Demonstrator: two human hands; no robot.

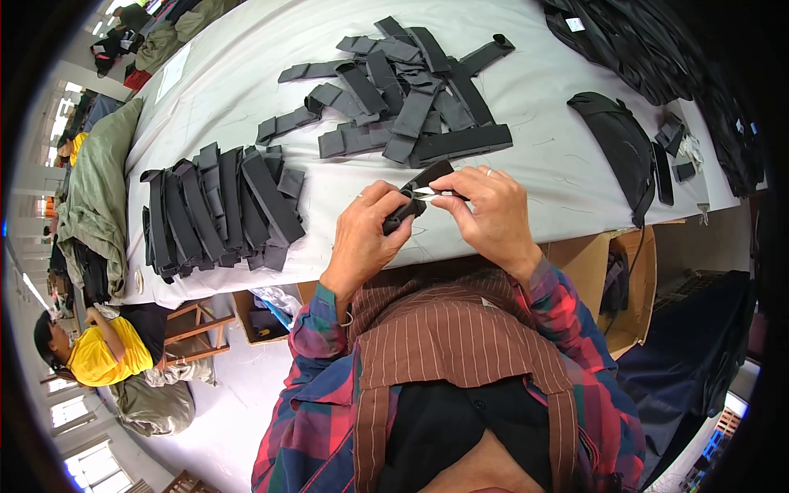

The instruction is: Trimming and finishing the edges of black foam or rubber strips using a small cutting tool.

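Near the table's front edge, my left hand (pixel 369 223) pinches a folded dark fabric strip (pixel 429 174), its fingers closed round the lower part. My right hand (pixel 491 209) grips a small pair of thread snips (pixel 425 194); the pale metal blades touch or nearly touch the strip beside my left fingertips. The handles are mostly hidden in my palm. Beyond both hands lies a loose heap of similar dark strips (pixel 394 99). Left of my hands, more strips stand in a row, bundled side by side (pixel 222 209).
A white cloth covers the table (pixel 222 90). On the right lie a black curved fabric piece (pixel 612 144), a dark phone-like slab (pixel 662 174) and a black garment pile (pixel 649 45). Cardboard boxes (pixel 633 304) sit below the edge. A person in yellow (pixel 107 349) is at far left.
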